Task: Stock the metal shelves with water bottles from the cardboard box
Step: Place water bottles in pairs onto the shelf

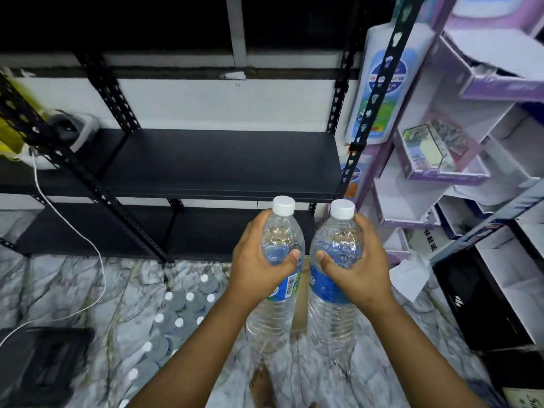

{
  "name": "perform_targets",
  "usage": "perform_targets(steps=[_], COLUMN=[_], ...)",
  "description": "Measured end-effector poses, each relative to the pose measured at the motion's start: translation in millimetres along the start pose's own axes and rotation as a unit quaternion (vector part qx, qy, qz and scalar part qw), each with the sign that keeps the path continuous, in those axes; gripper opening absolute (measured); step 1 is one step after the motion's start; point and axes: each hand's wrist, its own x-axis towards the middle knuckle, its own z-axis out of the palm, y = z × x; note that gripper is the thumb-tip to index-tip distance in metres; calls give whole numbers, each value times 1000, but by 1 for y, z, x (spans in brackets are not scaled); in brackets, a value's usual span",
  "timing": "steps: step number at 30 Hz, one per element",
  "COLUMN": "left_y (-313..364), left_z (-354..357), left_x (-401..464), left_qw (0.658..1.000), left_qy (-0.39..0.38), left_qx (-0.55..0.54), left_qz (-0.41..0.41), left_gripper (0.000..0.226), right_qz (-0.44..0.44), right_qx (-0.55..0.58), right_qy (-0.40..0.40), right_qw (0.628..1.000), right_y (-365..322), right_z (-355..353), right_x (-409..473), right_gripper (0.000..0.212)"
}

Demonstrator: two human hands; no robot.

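Head view
Bottles held: 2 big clear water bottles, each with a white cap and a blue label, both upright and side by side, close but with a thin gap between them.
Left hand [259, 260]: fingers curled round the left bottle [275, 278], thumb pressed on its front just above the label. The cap sticks up above the hand.
Right hand [357, 260]: fingers curled round the right bottle [332, 287], thumb across its front just above the label. The cap sticks up above the hand too.
Where the bottles are: up in the air in front of the black metal shelves [223, 163], above the marble floor [73, 284].
Shelves: 2 dark boards show, 1 higher and 1 lower. The higher board is just behind the 2 caps.
Cardboard box: only a thin brown strip [300, 304] shows between the 2 bottles; I cannot tell what it is.
Bottles on the floor: a pack of small bottles [176, 316] lies low and left of the hands, with about 12 white caps showing.
Other things: a white cable [97, 254] runs across the floor on the left. A purple stand [441, 136] of boxes is on the right.
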Motion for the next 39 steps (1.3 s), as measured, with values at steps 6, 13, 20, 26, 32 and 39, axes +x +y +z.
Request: perform_targets(steps=[6, 13, 20, 26, 32, 39], left_y=[38, 98, 157, 203, 238, 269], left_z=[-9, -26, -42, -55, -78, -107], left_x=[17, 42, 55, 53, 61, 84], left_qw=[998, 989, 974, 961, 943, 923], left_qy=[21, 64, 102, 128, 163, 192], left_qx=[-8, 3, 12, -12, -15, -2], left_qz=[53, 131, 204, 245, 291, 333], left_gripper=[70, 69, 73, 67, 65, 69], right_qz=[-35, -104, -185, -250, -293, -347], right_qx=[5, 9, 28, 35, 34, 44], right_qy=[13, 39, 69, 91, 104, 115], right_qw=[999, 994, 980, 963, 950, 930], right_y=[-35, -86, -137, -178, -220, -263], right_z=[-20, -51, -86, -109, -126, -126], right_x=[21, 50, 69, 78, 87, 112], right_gripper=[81, 86, 79, 77, 75, 75])
